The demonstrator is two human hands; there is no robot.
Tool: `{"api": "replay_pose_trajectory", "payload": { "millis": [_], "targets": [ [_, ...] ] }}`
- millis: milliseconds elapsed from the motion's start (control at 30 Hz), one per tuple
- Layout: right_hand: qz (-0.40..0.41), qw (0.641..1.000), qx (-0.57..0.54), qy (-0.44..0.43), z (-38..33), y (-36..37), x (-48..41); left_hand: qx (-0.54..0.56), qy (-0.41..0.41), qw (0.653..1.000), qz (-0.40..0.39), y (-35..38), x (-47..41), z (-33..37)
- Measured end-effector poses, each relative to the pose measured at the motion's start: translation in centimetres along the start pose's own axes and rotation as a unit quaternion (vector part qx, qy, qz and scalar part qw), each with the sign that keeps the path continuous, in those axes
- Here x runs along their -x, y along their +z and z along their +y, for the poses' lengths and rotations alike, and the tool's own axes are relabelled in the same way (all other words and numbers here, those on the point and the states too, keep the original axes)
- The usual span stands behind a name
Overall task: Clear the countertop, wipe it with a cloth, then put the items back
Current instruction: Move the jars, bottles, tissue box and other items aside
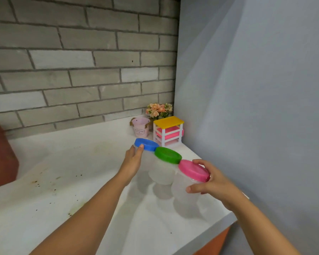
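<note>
Across the stained countertop (72, 172), my left hand (133, 159) grips the farther blue-lidded jar (147, 144), my right hand (213, 184) the nearer pink-lidded jar (191, 171).

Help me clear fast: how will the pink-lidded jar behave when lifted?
The pink-lidded jar looks empty, so probably light. Its smooth plastic wall may slip or flex in the right hand. Tall, it might tip if pushed.

The stained white countertop (77, 162) bears a pink bucket (140, 129), flowers (159, 109) and a drawer rack (168, 132).
</note>
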State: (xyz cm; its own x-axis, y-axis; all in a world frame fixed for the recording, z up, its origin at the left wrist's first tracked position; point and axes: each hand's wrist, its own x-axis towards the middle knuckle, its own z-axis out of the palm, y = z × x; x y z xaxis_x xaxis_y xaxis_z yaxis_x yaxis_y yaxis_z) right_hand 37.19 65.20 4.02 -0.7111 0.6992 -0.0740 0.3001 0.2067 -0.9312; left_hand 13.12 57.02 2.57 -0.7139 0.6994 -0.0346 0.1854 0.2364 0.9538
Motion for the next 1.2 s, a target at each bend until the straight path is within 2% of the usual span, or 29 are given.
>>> {"api": "replay_pose_trajectory", "payload": {
  "millis": [133, 333, 767, 933, 1200],
  "targets": [
    [0.059, 0.997, 0.043, -0.008, 2.2, -3.7, -1.8, 0.027, -0.009, 0.999, -0.016, 5.0, -2.1, 1.3],
    [0.075, 0.992, 0.105, 0.008, 4.6, -7.1, -4.1, 0.027, -0.028, 0.999, -0.014, 10.7, -4.8, 2.3],
    [0.192, 0.963, 0.189, -0.013, 6.7, -6.3, -6.8, 0.042, -0.041, 0.995, -0.076, 15.7, -10.7, 2.1],
    [0.200, 0.962, 0.187, 0.003, 6.9, -6.0, -8.5, 0.079, -0.047, 0.990, -0.110, 16.4, -12.4, 1.9],
    [0.189, 0.962, 0.196, 0.032, 7.1, -6.1, -10.4, 0.093, -0.031, 0.991, -0.088, 17.2, -14.3, 0.9]
  ]
}}
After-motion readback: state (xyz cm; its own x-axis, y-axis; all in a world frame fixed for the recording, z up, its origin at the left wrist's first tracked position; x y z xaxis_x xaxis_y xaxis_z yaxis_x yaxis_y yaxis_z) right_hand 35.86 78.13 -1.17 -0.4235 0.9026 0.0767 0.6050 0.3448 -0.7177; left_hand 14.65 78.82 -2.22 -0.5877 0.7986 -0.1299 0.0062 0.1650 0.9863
